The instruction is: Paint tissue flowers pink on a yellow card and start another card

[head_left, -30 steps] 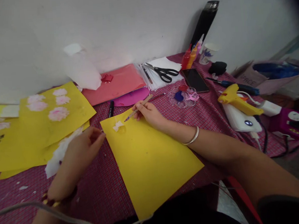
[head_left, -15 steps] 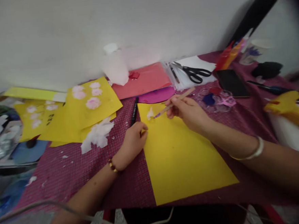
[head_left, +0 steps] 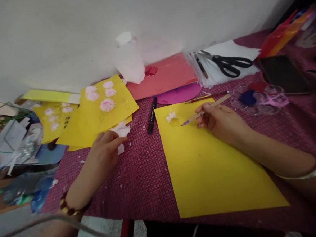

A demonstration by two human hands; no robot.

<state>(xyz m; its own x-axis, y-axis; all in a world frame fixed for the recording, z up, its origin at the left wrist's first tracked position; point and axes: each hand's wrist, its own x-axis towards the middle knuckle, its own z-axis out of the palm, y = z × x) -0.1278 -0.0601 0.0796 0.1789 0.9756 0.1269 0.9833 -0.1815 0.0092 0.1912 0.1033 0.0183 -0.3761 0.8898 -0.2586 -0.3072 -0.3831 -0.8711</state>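
My right hand (head_left: 220, 123) grips a pale-handled paintbrush (head_left: 192, 118), its purple-stained tip just over a yellow sheet (head_left: 210, 169). Left of that tip, a small crumpled white piece (head_left: 171, 116) sits near the sheet's top left corner. My left hand (head_left: 104, 151) is over torn white tissue paper (head_left: 121, 130), fingers curled onto it and partly hidden. Between the hands lies a black marker (head_left: 152, 116). Another thin brush (head_left: 206, 97) rests along the sheet's top edge.
A paint palette (head_left: 250, 99) with blue and red stands to the right, near black scissors (head_left: 227, 62) and a dark flat object (head_left: 283, 74). Yellow sheets with pink tissue blossoms (head_left: 107, 105) lie at left. A white bottle (head_left: 130, 61) stands by the wall; a cable (head_left: 81, 225) crosses the foreground.
My left hand has left the yellow sheet's edge and moved left onto the tissue paper. The brush tip has drawn back slightly from the white piece. The view has shifted.
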